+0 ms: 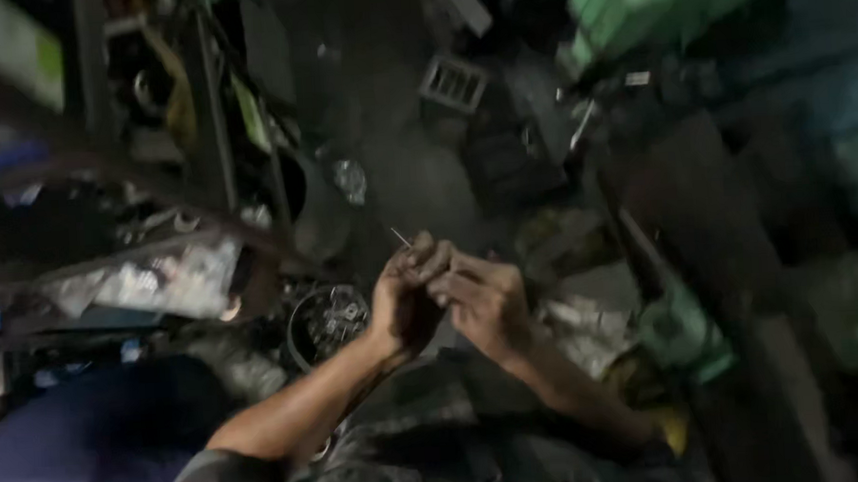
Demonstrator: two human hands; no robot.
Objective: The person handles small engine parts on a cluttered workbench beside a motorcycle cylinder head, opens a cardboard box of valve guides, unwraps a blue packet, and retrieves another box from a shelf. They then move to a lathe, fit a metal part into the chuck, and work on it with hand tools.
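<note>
My left hand (405,296) and my right hand (486,302) are pressed together in front of me, low in the head view. The fingers of both are pinched around a small part that I cannot make out. A thin pale metal pin (400,237) sticks up and to the left from between the fingertips of my left hand. The picture is dark and blurred.
A round dark tin (328,323) with several small metal parts lies just left of my hands. A cluttered metal shelf rack (155,246) stands on the left. A green box (632,5) sits top right, a green object (683,330) lies right of my hands, and a white vent grille (453,81) lies on the dark floor.
</note>
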